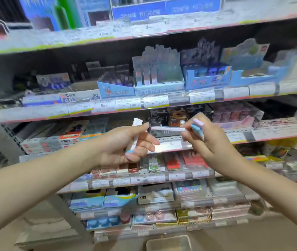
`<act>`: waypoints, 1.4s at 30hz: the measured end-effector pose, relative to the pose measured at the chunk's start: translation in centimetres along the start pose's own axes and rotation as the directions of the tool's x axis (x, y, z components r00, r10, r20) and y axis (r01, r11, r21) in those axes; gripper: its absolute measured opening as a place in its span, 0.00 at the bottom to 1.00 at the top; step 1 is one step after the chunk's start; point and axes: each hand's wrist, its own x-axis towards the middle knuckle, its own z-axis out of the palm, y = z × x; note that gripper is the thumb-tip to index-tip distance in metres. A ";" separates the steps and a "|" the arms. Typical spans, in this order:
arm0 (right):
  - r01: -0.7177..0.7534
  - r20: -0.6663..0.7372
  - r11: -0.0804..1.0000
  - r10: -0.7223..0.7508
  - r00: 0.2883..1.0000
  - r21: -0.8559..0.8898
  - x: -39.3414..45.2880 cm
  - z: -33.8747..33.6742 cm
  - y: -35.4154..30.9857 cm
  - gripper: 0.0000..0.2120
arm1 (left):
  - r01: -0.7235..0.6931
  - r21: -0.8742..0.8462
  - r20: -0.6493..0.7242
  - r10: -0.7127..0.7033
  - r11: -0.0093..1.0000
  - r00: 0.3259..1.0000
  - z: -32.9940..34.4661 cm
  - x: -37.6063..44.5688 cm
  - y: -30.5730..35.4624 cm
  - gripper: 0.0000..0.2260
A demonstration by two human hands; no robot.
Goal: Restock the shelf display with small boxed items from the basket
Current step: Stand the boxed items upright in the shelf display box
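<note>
Left hand (126, 142) grips a slim white rectangular box (136, 129), upright, blue at its lower end. Right hand (203, 136) pinches a thin flat pink-edged box (167, 129) held level, with pastel blue-lilac boxes (198, 128) tucked behind its fingers. Hands near, not touching. At 12 o'clock: cardboard display tray (159, 78), glossy, holding upright boxes. Pale plastic basket (168, 242) at 6 o'clock. Image blurred.

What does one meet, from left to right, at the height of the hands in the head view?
left hand holding a white box → pink box held flat between both hands → right hand holding pastel boxes
</note>
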 end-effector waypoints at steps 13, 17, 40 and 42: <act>0.015 0.280 1.000 -0.010 0.960 -0.016 4.1 -2.6 5.7 0.08 | -0.231 0.446 -0.068 0.290 0.865 0.955 0.9 5.7 6.0 0.09; -0.042 0.233 0.998 0.030 0.972 0.047 7.7 -4.3 7.5 0.07 | -0.267 0.676 0.018 0.347 0.687 0.938 0.7 7.6 8.0 0.13; -0.011 -0.030 0.972 0.004 1.000 -0.235 22.1 -4.0 13.3 0.06 | -0.106 0.874 0.406 0.590 -0.475 0.698 -8.6 14.4 14.4 0.29; -0.037 -0.048 0.970 0.026 0.999 -0.240 22.9 -3.3 13.4 0.08 | -0.164 0.880 0.425 0.582 -0.446 0.693 -8.9 14.4 14.4 0.27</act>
